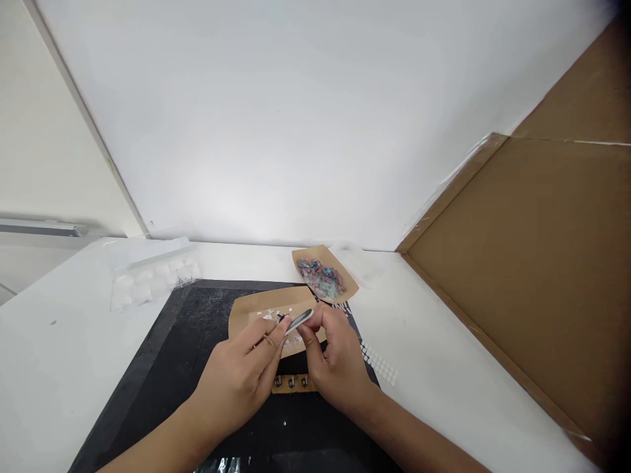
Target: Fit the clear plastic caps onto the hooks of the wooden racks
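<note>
My left hand (246, 368) is closed, with thumb and fingers pinching a slim strip (300, 321) that has a dark grey face and a white edge. My right hand (338, 355) is closed in a pinch beside the strip's far end; what its fingertips hold is too small to make out. Under both hands lies a brown paper tray (241, 312) with small white scraps and some dark bits in it. Closer to me, a narrow tan holder (298, 383) bearing several small shiny metal pieces shows between my wrists, partly hidden by the hands.
A second paper tray (349, 286) holds small coloured packets at the back. White round dots on a sheet (379, 364) lie to the right. A clear compartment case (152, 282) is at the left. A black mat (162, 381) covers the middle; cardboard (517, 263) borders the right.
</note>
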### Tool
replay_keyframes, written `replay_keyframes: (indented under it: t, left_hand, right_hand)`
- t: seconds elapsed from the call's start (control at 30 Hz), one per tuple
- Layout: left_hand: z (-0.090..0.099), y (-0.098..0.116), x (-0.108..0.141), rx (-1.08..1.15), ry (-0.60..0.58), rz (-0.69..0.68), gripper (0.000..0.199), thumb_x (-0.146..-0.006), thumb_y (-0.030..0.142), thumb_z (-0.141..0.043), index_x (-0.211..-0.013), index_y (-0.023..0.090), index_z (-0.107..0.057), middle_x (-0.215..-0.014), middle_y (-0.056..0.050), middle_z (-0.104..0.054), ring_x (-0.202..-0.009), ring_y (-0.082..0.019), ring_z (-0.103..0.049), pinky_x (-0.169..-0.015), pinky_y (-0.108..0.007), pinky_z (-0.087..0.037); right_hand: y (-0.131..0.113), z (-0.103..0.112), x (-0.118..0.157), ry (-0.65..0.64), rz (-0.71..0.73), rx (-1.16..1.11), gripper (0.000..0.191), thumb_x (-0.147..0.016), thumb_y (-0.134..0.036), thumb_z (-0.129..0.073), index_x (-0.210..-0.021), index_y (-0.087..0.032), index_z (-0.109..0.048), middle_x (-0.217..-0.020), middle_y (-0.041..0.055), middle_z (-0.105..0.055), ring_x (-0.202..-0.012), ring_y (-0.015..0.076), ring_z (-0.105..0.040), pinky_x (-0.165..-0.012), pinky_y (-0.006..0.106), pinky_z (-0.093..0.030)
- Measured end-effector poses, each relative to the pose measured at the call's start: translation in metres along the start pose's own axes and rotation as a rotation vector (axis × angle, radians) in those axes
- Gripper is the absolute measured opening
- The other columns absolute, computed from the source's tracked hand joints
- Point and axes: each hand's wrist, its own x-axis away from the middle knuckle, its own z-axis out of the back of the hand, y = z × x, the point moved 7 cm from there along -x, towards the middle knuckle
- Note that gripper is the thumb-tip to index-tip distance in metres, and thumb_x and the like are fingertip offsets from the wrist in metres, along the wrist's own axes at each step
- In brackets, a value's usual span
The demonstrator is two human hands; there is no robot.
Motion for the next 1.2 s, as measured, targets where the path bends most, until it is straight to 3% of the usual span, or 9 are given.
replay_keyframes:
  t: [0.3, 0.5, 0.63, 0.93, 1.2]
  left_hand:
    - [-0.004, -0.005, 0.001, 0.051, -0.026, 0.019, 0.049, -0.103, 0.009, -0.055, -0.150, 0.022, -0.054, -0.110, -0.008, -0.071, -0.095, -0.017, -0.075, -0.087, -0.029, -0.066]
    - [-0.005, -0.006, 0.000, 0.041, -0.026, 0.024, 0.045, -0.103, 0.010, -0.056, -0.147, 0.019, -0.057, -0.109, -0.009, -0.070, -0.094, -0.017, -0.074, -0.089, -0.029, -0.065]
    - [-0.006, -0.008, 0.001, 0.031, -0.031, 0.018, 0.044, -0.104, 0.012, -0.055, -0.147, 0.019, -0.058, -0.108, -0.009, -0.071, -0.095, -0.018, -0.073, -0.087, -0.029, -0.065]
    - [-0.008, -0.010, 0.002, 0.023, -0.033, 0.003, 0.043, -0.104, 0.012, -0.056, -0.147, 0.019, -0.058, -0.108, -0.009, -0.072, -0.097, -0.018, -0.074, -0.089, -0.027, -0.064]
    - [-0.007, -0.018, 0.000, -0.087, -0.031, -0.032, 0.044, -0.105, 0.017, -0.057, -0.149, 0.024, -0.056, -0.116, -0.007, -0.073, -0.095, -0.016, -0.073, -0.086, -0.025, -0.062]
  right_hand:
    - [0.007, -0.006, 0.004, -0.067, 0.019, -0.049, 0.018, -0.101, -0.018, -0.055, -0.084, -0.023, -0.051, -0.079, -0.0008, -0.063, -0.073, 0.0177, -0.058, -0.074, 0.036, -0.042]
    - [0.010, -0.003, 0.004, -0.003, -0.029, -0.063, 0.019, -0.102, -0.021, -0.055, -0.083, -0.023, -0.052, -0.078, -0.0009, -0.061, -0.072, 0.0175, -0.057, -0.073, 0.035, -0.042]
    - [0.007, -0.007, 0.005, -0.050, -0.010, -0.062, 0.018, -0.100, -0.020, -0.056, -0.083, -0.022, -0.052, -0.079, -0.0002, -0.063, -0.074, 0.0176, -0.058, -0.074, 0.035, -0.042]
    - [0.005, -0.008, 0.007, -0.028, 0.026, -0.016, 0.019, -0.099, -0.017, -0.055, -0.082, -0.023, -0.051, -0.077, -0.0021, -0.061, -0.071, 0.0167, -0.057, -0.075, 0.035, -0.039]
    - [0.022, 0.000, -0.001, 0.037, -0.025, -0.010, 0.021, -0.101, -0.021, -0.057, -0.081, -0.023, -0.051, -0.075, -0.0020, -0.060, -0.072, 0.0174, -0.056, -0.076, 0.036, -0.039]
